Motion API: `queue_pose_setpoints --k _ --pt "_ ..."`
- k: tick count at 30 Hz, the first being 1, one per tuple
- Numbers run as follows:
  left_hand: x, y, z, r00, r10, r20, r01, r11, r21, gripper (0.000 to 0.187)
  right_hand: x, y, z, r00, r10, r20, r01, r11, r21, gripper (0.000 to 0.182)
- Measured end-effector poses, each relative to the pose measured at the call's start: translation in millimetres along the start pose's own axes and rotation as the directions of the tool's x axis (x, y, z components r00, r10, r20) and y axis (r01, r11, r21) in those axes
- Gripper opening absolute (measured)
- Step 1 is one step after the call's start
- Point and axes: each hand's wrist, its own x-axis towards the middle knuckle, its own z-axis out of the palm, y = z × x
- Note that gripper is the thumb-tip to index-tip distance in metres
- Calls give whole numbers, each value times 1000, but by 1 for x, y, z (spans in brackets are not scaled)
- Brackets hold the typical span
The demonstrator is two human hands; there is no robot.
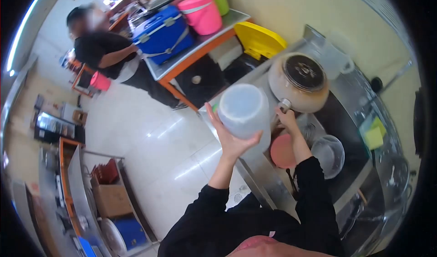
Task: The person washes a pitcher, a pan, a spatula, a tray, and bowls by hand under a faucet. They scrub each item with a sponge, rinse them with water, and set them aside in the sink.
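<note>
My left hand [234, 143] is wrapped around the side of a translucent white plastic container [246, 109], which is tilted with its round base toward me, over the sink's front edge. My right hand [287, 119] is closed on the short handle of a cream-coloured pan [277, 80]. This pan is upside down, its dark, scorched base facing up, at the far side of the sink. Below my right forearm in the sink are a pinkish-red round item [282, 151] and a clear plastic tub [328, 157].
A translucent pitcher [334, 63] stands behind the pan. Yellow-green sponges [375, 136] lie at the right. Beyond the sink are a raised yellow bin lid [261, 38], a blue cooler box [166, 34] and a pink bucket [200, 15]. Another person [102, 50] stands beside that table.
</note>
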Motion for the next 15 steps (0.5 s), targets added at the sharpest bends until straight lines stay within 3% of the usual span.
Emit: queue_pose_setpoints --k 2,3,7,12,15 --pt "-13 3 -11 1000 -5 19 5 1000 12 130 0 -12 12 996 -88 -23 88 996 -7 47" --pt "-18 1 -16 998 -55 17 57 995 -83 128 -4 -9 11 992 -114 -57 113 993 -14 48" --pt "-44 -8 -15 979 -200 -36 194 972 -131 125 7 -21 14 985 121 120 -130 989 72 56" --pt "-62 -20 -2 962 -265 -68 249 950 -190 124 10 -33 24 959 219 178 -229 973 37 67" --pt "-72 -36 3 979 -194 -61 186 976 -116 124 7 -35 24 971 182 155 -187 982 23 73"
